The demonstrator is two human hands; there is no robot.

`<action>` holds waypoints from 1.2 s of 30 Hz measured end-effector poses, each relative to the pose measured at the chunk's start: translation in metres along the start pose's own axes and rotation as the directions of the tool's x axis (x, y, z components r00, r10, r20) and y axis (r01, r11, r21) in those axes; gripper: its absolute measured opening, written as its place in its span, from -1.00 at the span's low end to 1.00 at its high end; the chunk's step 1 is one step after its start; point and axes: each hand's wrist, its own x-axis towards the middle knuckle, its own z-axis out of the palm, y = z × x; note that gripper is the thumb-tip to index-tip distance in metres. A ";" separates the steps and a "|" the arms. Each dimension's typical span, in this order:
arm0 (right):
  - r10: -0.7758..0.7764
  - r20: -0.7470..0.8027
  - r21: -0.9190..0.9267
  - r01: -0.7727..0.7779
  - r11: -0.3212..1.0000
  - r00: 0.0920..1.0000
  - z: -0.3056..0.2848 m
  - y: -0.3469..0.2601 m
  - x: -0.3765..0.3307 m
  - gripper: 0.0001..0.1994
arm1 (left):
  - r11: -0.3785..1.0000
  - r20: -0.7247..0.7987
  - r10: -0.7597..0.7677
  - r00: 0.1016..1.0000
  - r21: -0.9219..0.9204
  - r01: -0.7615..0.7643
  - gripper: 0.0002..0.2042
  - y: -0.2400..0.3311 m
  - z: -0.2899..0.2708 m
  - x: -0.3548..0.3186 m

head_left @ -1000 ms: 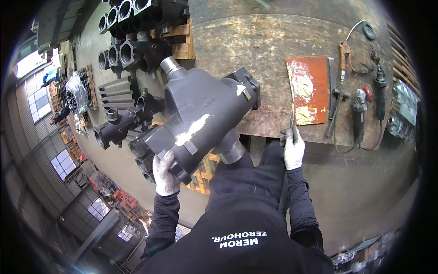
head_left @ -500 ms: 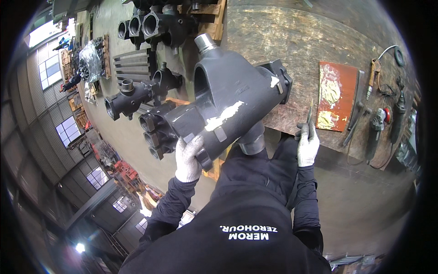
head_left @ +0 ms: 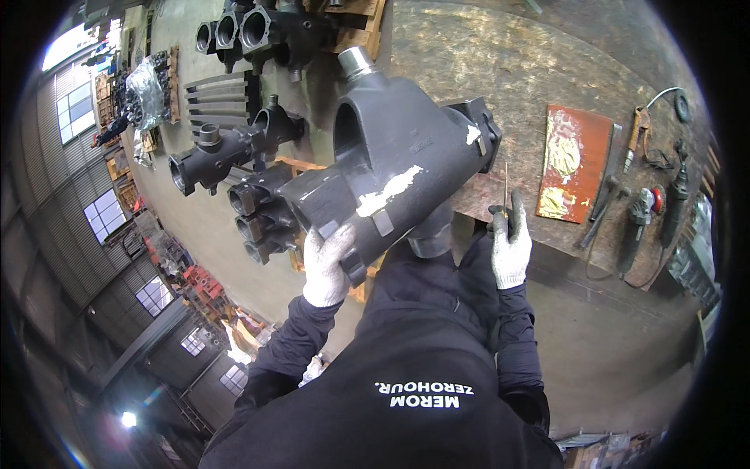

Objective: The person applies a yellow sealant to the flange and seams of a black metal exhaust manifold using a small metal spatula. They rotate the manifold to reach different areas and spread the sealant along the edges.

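A large black metal casting point(head_left: 426, 160), hollow with a wide side opening, lies across the bench edge in front of me. A cream-coloured putty patch point(head_left: 391, 191) streaks its upper face, and a smaller dab is near its right flange. My left hand point(head_left: 326, 266), in a white knit glove, grips the casting's near left end. My right hand point(head_left: 512, 250), gloved with dark fingertips, is closed round a narrow putty knife point(head_left: 506, 184), its thin blade pointing away from me. That hand is just right of the casting, apart from it.
On the wooden bench point(head_left: 476, 47) lies a reddish-brown board point(head_left: 598, 156) with putty point(head_left: 562, 152) smeared on it. Right of it are a hammer point(head_left: 605, 203), an angle grinder point(head_left: 641, 215) and other corded tools. More black castings point(head_left: 223, 156) stand on the left.
My right hand has moved left with the putty knife, away from the board and nearer the casting. My left hand keeps its grip on the casting's end.
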 end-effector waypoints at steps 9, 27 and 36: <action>0.043 -0.124 -0.029 -0.047 0.998 0.991 -0.021 0.024 0.012 -0.47 | 0.999 -0.037 -0.007 0.999 -0.033 0.005 -0.54 -0.001 0.003 0.000; 0.024 -0.120 0.051 -0.018 0.999 0.992 0.004 0.021 0.018 -0.44 | 0.994 0.106 -0.105 0.989 -0.007 0.107 -0.49 -0.002 0.004 -0.006; 0.055 -0.218 0.211 -0.008 0.978 0.974 -0.003 -0.018 0.028 -0.39 | 0.967 0.290 -0.001 0.957 0.244 -0.073 -0.52 -0.010 0.004 -0.007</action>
